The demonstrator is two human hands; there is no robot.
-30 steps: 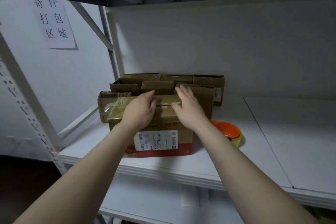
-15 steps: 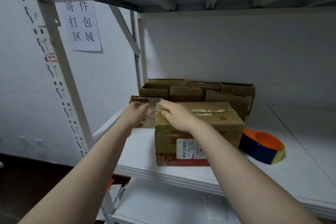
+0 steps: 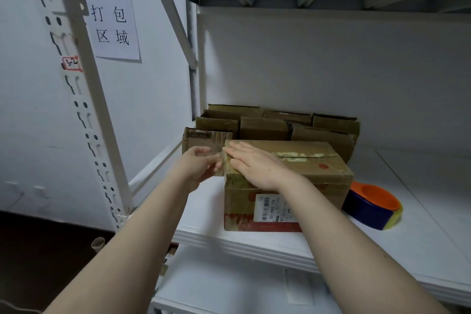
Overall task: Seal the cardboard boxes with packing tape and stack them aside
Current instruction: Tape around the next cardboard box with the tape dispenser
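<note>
A brown cardboard box with a white shipping label on its front stands near the front edge of the white shelf. Its top flaps are closed, with old tape along the seam. My right hand lies flat with straight fingers on the left part of the box top. My left hand is at the box's upper left edge, fingers curled; it seems to pinch the tape end there. A roll of packing tape, blue and yellow outside with an orange core, lies just right of the box.
Several more cardboard boxes stand behind the front one, against the back wall. A white upright shelf post rises at the left, beside a paper sign. Another shelf board sits below. Open shelf surface extends to the right.
My view has shifted left and closer. My right hand slid from the middle of the box top to its left end and flattened; my left hand moved off the top to the left edge.
</note>
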